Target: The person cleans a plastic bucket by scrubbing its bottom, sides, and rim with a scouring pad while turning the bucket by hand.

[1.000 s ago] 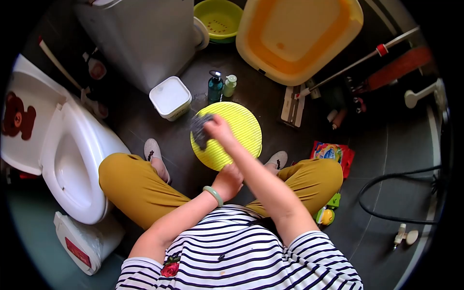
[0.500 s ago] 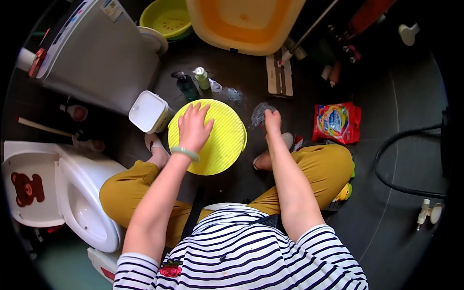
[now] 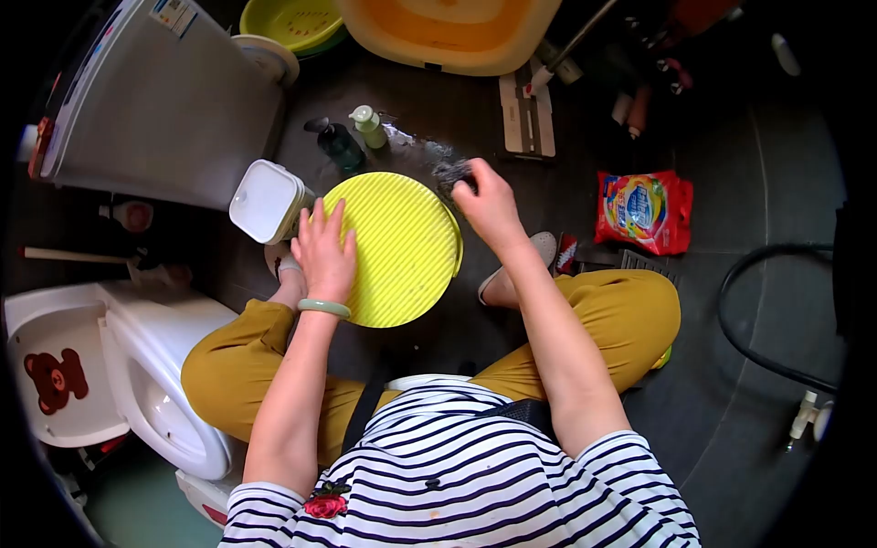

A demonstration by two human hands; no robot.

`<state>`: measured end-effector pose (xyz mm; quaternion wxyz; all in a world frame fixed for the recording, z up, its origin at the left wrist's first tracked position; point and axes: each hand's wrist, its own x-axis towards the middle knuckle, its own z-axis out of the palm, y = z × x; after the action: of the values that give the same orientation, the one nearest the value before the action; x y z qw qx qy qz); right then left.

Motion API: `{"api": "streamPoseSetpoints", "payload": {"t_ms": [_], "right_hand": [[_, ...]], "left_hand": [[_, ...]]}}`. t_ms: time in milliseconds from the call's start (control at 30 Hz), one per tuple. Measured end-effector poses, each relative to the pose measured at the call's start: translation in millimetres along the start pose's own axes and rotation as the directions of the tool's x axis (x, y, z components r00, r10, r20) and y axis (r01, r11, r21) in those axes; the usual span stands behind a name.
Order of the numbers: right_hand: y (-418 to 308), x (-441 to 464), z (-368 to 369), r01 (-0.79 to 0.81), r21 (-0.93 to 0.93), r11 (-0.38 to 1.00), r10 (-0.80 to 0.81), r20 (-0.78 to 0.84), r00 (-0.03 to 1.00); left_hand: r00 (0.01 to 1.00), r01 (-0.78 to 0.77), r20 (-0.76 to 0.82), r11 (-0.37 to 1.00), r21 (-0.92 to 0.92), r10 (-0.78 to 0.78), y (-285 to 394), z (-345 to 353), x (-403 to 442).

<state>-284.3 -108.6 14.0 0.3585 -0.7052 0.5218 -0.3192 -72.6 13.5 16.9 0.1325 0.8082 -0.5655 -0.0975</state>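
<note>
My left hand point(image 3: 326, 254) lies with spread fingers on the left edge of a round yellow ribbed lid or stool top point(image 3: 397, 251). Beyond the right rim of that yellow disc, my right hand point(image 3: 487, 203) pinches a dark grey mesh-like scrubber point(image 3: 450, 173), low over the dark floor. A white lidded tub point(image 3: 265, 201) stands left of the disc. Behind it are a dark pump bottle point(image 3: 338, 144) and a light green pump bottle point(image 3: 369, 127). Whitish wet foam point(image 3: 399, 136) marks the floor beside the bottles.
A toilet point(image 3: 155, 393) is at the left, below a grey appliance point(image 3: 164, 100). An orange and white basin point(image 3: 448, 27) and a green basin point(image 3: 292, 23) are at the back. A red packet point(image 3: 644, 212) and a black hose point(image 3: 731, 324) are at the right.
My left hand came down from the front of the yellow disc onto its left edge. My right hand crossed the disc to its right side with the scrubber, then moved farther back and left.
</note>
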Motion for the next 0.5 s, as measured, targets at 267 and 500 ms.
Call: {"api": "streamPoseSetpoints", "payload": {"t_ms": [267,500], "right_hand": [[-16,-15,33,0.348,-0.371,0.861,-0.256,0.276,0.926],[-12,-42,35,0.3,-0.346,0.889,-0.207,0.281,0.937]], "left_hand": [[0.993,0.098,-0.052,0.991,-0.094,-0.104,-38,27,-24],[0.989,0.108,-0.072,0.969,-0.222,-0.127,-35,28,-22]]}}
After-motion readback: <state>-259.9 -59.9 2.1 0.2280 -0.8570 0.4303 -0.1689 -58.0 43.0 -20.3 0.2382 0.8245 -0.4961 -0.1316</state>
